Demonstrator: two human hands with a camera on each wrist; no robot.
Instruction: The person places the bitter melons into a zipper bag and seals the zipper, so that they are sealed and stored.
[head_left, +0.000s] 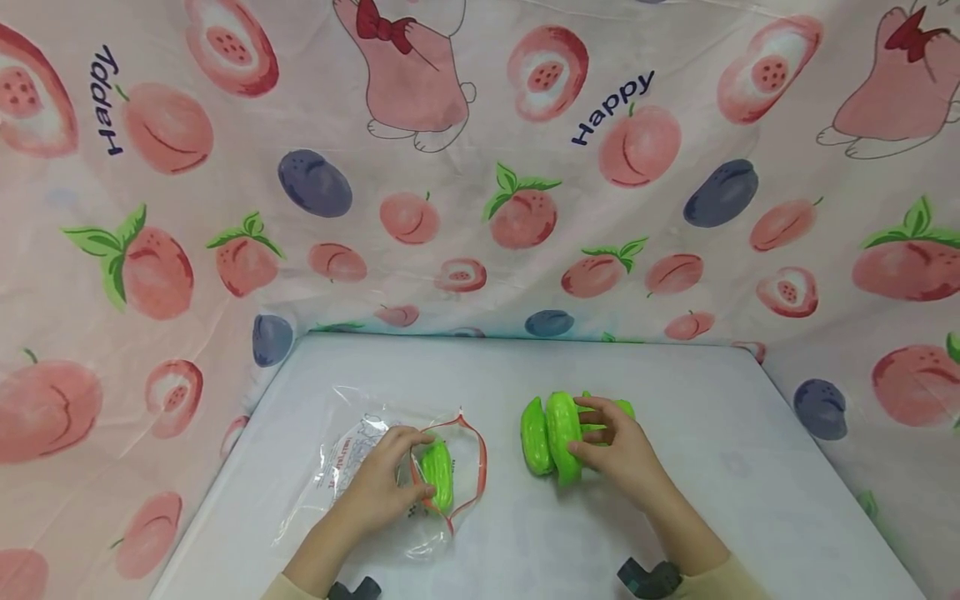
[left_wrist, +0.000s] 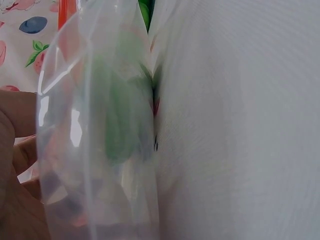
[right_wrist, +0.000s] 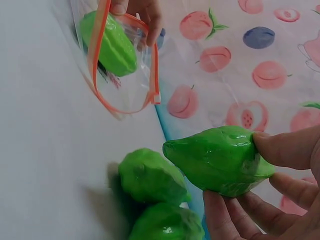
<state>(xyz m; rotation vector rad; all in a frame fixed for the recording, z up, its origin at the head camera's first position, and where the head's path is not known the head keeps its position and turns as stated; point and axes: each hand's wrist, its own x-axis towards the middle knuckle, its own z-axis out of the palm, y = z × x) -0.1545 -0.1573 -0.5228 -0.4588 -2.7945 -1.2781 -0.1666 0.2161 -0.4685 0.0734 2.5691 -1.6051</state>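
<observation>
A clear plastic zip bag (head_left: 481, 467) with an orange-red rim lies at centre left, its mouth spread into a loop facing right. My left hand (head_left: 384, 487) holds the bag by its rim. Inside the mouth sits one glossy green ribbed fruit (head_left: 438, 477), blurred through plastic in the left wrist view. My right hand (head_left: 618, 454) grips another green ribbed fruit (right_wrist: 215, 159), tapered at one end, between thumb and fingers, raised above the table. Just left of it rests a similar fruit (head_left: 535, 440); more green (head_left: 626, 408) shows behind the right hand, partly hidden.
The white table (head_left: 525, 550) ends at a back edge against a fruit-print cloth (head_left: 480, 208), which also hangs along both sides. Dark wrist devices (head_left: 649, 577) show at the bottom. Two loose fruits (right_wrist: 167, 222) lie below the held one in the right wrist view.
</observation>
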